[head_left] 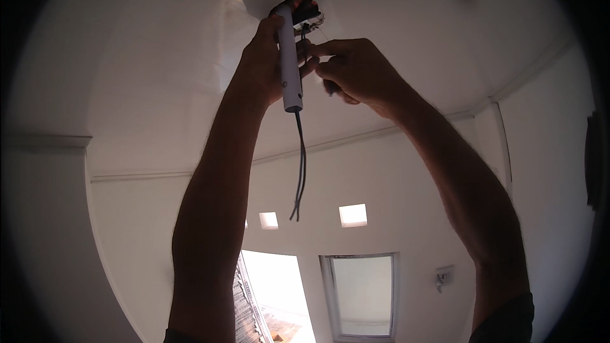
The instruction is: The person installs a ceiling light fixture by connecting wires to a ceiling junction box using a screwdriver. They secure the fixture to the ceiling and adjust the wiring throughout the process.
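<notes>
Overhead, my left hand [262, 57] is wrapped round a pale tube [288, 63] that looks like a ceiling-fan downrod, holding it nearly upright. Small holes show near its lower end, and two dark wires [301, 159] dangle out of its bottom. At the tube's upper end there is a round opening [310, 19] in the ceiling, its inside partly hidden by my left hand and the tube. A thin dark wire [304, 37] comes down from the opening beside the tube. My right hand [362, 76] is closed, its thumb and forefinger pinched at this wire beside my left fingertips.
The glossy white ceiling [419, 32] spreads around the opening and meets the white walls. Low in view are a bright doorway [279, 286], a framed panel [362, 295] and small square openings [352, 215]. A wall fitting [444, 275] sits at the right.
</notes>
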Demonstrator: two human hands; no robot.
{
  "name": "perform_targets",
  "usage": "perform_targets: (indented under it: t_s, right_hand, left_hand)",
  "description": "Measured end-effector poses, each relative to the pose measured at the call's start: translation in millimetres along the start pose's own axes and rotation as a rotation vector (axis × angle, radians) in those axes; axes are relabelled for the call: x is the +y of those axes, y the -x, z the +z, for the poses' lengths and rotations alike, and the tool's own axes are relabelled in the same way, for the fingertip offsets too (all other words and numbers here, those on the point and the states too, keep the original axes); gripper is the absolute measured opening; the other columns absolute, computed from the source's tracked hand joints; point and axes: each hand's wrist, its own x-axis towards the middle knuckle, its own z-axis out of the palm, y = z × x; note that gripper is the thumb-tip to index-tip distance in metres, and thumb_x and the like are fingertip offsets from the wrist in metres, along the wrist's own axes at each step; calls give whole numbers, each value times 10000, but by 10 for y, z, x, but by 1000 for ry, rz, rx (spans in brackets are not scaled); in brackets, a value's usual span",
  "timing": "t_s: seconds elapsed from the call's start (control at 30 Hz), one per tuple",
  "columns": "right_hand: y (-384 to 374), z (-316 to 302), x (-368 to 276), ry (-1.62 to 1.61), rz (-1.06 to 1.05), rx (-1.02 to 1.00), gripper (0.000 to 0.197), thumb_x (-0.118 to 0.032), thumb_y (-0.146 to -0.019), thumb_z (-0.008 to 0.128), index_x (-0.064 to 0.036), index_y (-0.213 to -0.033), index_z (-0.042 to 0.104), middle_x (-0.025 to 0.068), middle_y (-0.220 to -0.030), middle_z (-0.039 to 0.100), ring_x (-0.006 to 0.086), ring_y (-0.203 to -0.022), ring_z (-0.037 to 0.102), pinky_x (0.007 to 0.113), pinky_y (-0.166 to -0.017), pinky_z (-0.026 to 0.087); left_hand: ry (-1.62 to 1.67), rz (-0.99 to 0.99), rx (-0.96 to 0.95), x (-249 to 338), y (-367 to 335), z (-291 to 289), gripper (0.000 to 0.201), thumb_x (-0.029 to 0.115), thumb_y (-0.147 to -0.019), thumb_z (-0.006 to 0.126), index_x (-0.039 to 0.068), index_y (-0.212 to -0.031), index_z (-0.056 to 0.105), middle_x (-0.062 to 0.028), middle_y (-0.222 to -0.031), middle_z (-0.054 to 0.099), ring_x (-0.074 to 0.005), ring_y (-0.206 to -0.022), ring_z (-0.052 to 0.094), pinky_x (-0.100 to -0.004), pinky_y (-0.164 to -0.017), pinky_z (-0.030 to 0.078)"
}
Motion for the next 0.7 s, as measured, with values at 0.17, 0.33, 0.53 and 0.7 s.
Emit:
perform_targets:
  t_s: [0.17, 0.33, 0.53, 0.7]
  right_hand:
    - [-32, -127, -21, 553, -185, 92, 342, -132, -847, 628, 6, -1150, 705, 194, -926, 717, 294, -849, 709, 415, -809, 568]
    - [-83, -22, 155, 592, -231, 220, 357, -97, -835, 579, 16, -1152, 699, 110, -616, 625, 190, -562, 594, 361, -641, 525]
    - [-42, 41, 288, 690, -362, 287, 358, -93, -838, 576, 40, -1153, 683, 148, -663, 644, 265, -662, 658, 405, -756, 545]
    - [3, 96, 186, 722, -289, 217, 340, -81, -859, 558, 48, -1150, 679, 219, -839, 683, 329, -772, 690, 440, -804, 552]
  left_hand:
    - [9, 1, 11, 31, 24, 63, 518, 391, -987, 467, -24, -1297, 472, -194, -1064, 599, -254, -841, 638, -370, -797, 599]
    - [112, -31, -34, 26, -123, -148, 484, 356, -985, 513, -59, -1221, 438, -207, -979, 604, -253, -729, 638, -369, -742, 604]
    - [233, -46, 47, 17, -8, 65, 418, 312, -970, 537, -43, -1157, 422, -226, -954, 590, -214, -674, 581, -334, -628, 544]
    - [211, 11, -84, 57, -73, -22, 390, 286, -956, 576, -44, -1138, 476, -220, -939, 594, -165, -644, 568, -255, -570, 535]
